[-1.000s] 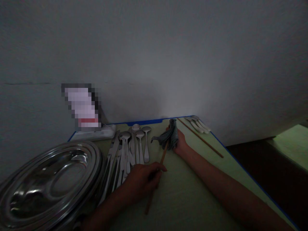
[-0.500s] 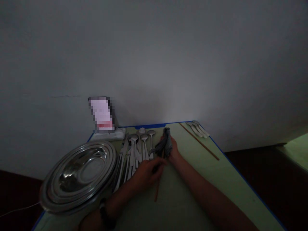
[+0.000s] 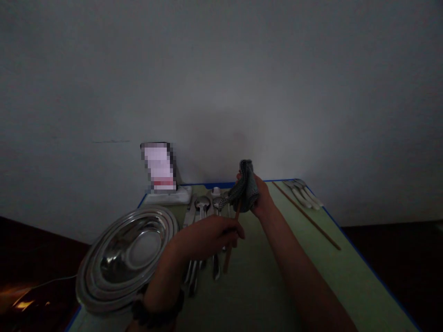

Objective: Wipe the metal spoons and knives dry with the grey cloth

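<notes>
My left hand (image 3: 216, 235) is closed around a thin brown chopstick (image 3: 227, 260), which slants up over the table. The chopstick's upper end is hidden in a bunched grey checked cloth (image 3: 248, 189). My right hand (image 3: 263, 196) wraps the cloth from the right side, its fingers partly hidden behind it. Behind and below my left hand lie several spoons (image 3: 202, 203) and other cutlery, partly covered by my forearm. A second chopstick (image 3: 308, 216) lies slantwise on the table to the right of my right hand.
Stacked steel plates (image 3: 138, 258) stand at the table's left. A phone (image 3: 159, 166) with a blurred screen leans above a white block (image 3: 168, 196) at the back left. Several forks (image 3: 302, 193) lie at the far right corner. The green table (image 3: 263, 295) meets a grey wall (image 3: 221, 92).
Both hands have risen a little with the cloth and the chopstick, moving slightly right and away from the tabletop. The whole view has shifted, so the table items appear further right.
</notes>
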The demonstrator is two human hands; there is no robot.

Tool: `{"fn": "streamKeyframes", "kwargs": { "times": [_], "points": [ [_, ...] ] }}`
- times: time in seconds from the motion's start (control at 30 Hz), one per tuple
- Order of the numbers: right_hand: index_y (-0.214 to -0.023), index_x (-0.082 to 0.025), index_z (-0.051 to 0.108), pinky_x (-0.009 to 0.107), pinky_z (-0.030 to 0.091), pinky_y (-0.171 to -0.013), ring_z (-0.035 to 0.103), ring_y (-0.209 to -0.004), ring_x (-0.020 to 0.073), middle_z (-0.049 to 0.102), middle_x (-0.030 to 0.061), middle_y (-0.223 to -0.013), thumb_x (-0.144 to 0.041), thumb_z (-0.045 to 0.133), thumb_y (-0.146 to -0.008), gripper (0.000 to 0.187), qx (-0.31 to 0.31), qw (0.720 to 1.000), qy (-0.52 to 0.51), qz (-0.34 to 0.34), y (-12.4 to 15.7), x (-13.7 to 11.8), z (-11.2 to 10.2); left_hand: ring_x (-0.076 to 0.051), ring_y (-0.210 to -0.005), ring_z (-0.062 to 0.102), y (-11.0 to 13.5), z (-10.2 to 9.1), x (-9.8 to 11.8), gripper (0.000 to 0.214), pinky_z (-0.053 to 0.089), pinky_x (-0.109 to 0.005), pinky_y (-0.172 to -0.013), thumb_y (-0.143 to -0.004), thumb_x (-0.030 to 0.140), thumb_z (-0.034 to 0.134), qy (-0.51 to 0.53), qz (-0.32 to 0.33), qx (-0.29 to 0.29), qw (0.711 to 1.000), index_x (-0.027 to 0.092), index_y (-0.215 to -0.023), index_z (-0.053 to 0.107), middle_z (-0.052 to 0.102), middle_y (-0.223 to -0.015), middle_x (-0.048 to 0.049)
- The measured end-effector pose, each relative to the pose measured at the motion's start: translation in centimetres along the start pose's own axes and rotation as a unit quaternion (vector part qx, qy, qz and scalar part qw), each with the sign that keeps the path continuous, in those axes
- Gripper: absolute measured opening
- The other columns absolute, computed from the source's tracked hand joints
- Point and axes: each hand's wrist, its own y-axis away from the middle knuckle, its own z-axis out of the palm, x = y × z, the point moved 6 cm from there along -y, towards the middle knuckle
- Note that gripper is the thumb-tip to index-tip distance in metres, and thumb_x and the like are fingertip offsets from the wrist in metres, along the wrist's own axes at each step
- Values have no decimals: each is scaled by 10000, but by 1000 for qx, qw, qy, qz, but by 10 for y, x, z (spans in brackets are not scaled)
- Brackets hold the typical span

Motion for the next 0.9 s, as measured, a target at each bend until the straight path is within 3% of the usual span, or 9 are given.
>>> {"fn": "streamKeyframes", "kwargs": {
  "times": [0.13, 0.33, 0.5, 0.63, 0.73, 0.83, 0.9],
  "points": [
    [-751, -202, 600, 245, 467, -578, 545, -576, 120, 596, -38, -614, -364, 616, -709, 168, 52, 995, -63, 58, 6, 0, -2, -149, -785, 605, 11, -10, -5, 247, 434, -238, -694, -864, 211, 408, -3, -16, 17, 1000, 220, -997, 616, 665, -875, -3],
    [-864, -216, 625, 284, 470, -784, 600, -787, 139, 661, -8, -830, -342, 624, -724, 188, 19, 1000, -22, -6, 10, -22, 3, -150, -740, 584, 27, -32, -23, 220, 443, -266, -674, -856, 223, 386, -17, -82, 100, 991, 213, -974, 571, 630, -862, -6],
    [-854, -203, 622, 309, 467, -861, 603, -867, 158, 654, 17, -870, -311, 571, -770, 146, 32, 994, -108, 7, 16, -36, 1, -132, -651, 572, 34, -40, -21, 182, 457, -248, -585, -880, 286, 364, 34, -114, 135, 984, 182, -999, 454, 607, -852, -23],
    [-784, -184, 619, 298, 468, -881, 598, -930, 175, 657, 41, -876, -280, 499, -808, 156, 40, 986, -149, 61, 23, -37, 6, -158, -721, 587, 49, -47, -15, 305, 464, -281, -652, -896, 353, 351, -34, -108, 169, 979, 227, -1158, 443, 635, -891, -24],
    [-790, -191, 627, 277, 489, -834, 610, -865, 156, 666, 29, -857, -268, 524, -798, 129, 5, 992, -114, 54, 29, -46, 5, -177, -885, 602, 67, -58, -15, 300, 455, -289, -783, -878, 397, 391, -65, -110, 212, 969, 272, -1104, 544, 652, -1000, -8],
    [-823, -206, 637, 253, 508, -743, 611, -750, 123, 670, 6, -819, -272, 615, -750, 101, -84, 996, 0, -3, 34, -63, -1, -192, -841, 629, 83, -66, -20, 332, 480, -285, -729, -863, 443, 390, -82, -152, 235, 957, 262, -1036, 607, 689, -907, 3],
    [-847, -212, 640, 246, 512, -668, 607, -695, 114, 669, -2, -789, -284, 659, -720, 147, -142, 984, 107, -23, 37, -71, -8, -196, -837, 640, 88, -71, -21, 347, 488, -289, -727, -851, 463, 406, -91, -161, 254, 949, 269, -1043, 621, 701, -920, 10]
  ]
}}
